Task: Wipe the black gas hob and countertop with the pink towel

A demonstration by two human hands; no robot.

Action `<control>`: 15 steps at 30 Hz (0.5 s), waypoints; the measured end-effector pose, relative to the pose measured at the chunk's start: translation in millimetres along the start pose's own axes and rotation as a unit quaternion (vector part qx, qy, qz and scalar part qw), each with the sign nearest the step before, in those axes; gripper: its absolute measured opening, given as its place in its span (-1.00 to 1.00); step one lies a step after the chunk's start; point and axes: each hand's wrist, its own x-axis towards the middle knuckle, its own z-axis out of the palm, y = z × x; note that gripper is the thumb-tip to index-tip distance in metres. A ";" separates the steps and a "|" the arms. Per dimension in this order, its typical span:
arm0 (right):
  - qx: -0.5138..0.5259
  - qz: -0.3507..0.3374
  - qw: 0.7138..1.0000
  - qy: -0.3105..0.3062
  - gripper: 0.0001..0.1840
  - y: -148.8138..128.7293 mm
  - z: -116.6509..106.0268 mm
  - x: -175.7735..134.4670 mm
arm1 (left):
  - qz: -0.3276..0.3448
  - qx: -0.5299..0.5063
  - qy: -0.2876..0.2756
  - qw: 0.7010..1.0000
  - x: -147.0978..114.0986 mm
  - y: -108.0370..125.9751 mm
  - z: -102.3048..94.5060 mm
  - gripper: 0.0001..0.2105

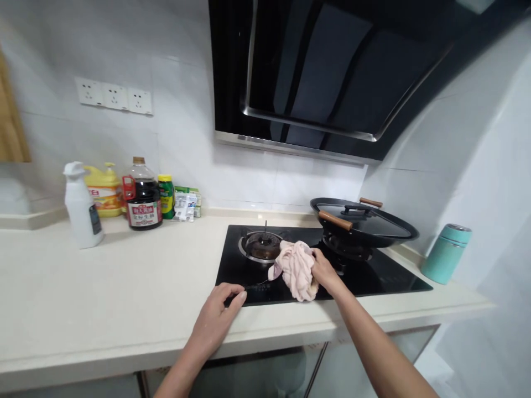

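Observation:
My right hand [323, 270] is closed on a crumpled pale pink cloth [295, 271]. The cloth rests on the black glass gas stove [257, 296], just in front of the left burner [262, 246]. At the stove's front left corner lies my left hand [219, 309], its thumb and forefinger a little apart and nothing visible held between them. Its other fingers are mostly hidden. On the right burner sits a black wok [398, 235] with wooden handles, covered by a glass lid [365, 214].
A teal flask [447, 254] stands right of the stove. Along the left back are a white spray bottle [83, 207], a yellow jug [105, 188], a soy sauce bottle [144, 202], a green bottle [166, 198] and small packets [186, 205]. A black range hood [307, 83] overhangs the stove.

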 end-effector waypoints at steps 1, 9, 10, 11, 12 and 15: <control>-0.018 -0.017 1.000 0.018 -0.50 1.5 -5.8 1.4 | -0.004 -0.002 -0.002 1.000 -0.3 -0.2 0.2 -0.68; -0.320 -0.182 0.930 -0.010 -0.55 -18.5 -11.8 -24.1 | -0.020 0.002 -0.026 0.999 -2.4 3.7 0.5 -0.71; -0.355 -0.194 0.912 -0.068 -0.51 -19.5 -7.7 -25.3 | -0.021 0.004 -0.028 0.999 -2.7 4.1 0.5 -0.71; -0.382 -0.201 0.895 -0.109 -0.44 -19.6 -3.4 -24.3 | -0.023 0.007 -0.029 0.999 -3.0 4.3 0.6 -0.72; -0.403 -0.201 0.884 -0.128 -0.39 -19.1 0.8 -20.7 | -0.022 0.010 -0.029 0.999 -3.5 4.3 0.8 -0.72; -0.449 -0.172 0.868 -0.123 -0.46 -17.1 11.3 5.6 | -0.009 0.023 -0.026 0.999 -5.3 3.8 1.6 -0.74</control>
